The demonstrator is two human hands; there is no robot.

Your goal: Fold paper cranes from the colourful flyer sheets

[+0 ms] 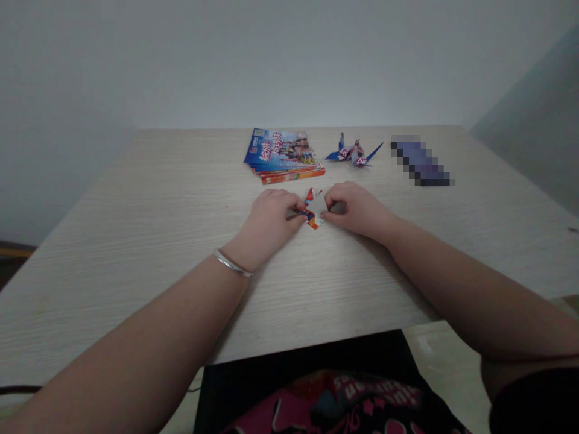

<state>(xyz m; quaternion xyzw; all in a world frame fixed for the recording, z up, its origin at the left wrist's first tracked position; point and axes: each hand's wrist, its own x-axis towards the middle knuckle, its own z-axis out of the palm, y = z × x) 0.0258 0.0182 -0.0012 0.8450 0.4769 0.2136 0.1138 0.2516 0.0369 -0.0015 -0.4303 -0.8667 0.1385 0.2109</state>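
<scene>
Between my hands, a small piece of folded paper [312, 218] with orange, red, blue and white patches is held just above or on the table. My left hand [277, 218] pinches its left side between thumb and fingers; a silver bracelet [232, 263] circles that wrist. On the opposite side, my right hand [355, 208] grips the paper's right edge with thumb and fingertips. The fingers cover parts of the paper, so its full shape cannot be made out.
Behind my hands lies a fanned stack of printed colour leaflets [284, 150]. Two folded paper cranes [355, 154], blue, red and white, stand to its right. A pixelated dark rectangular object [420, 161] rests farther right. The pale wooden table [158, 199] meets a wall at the back.
</scene>
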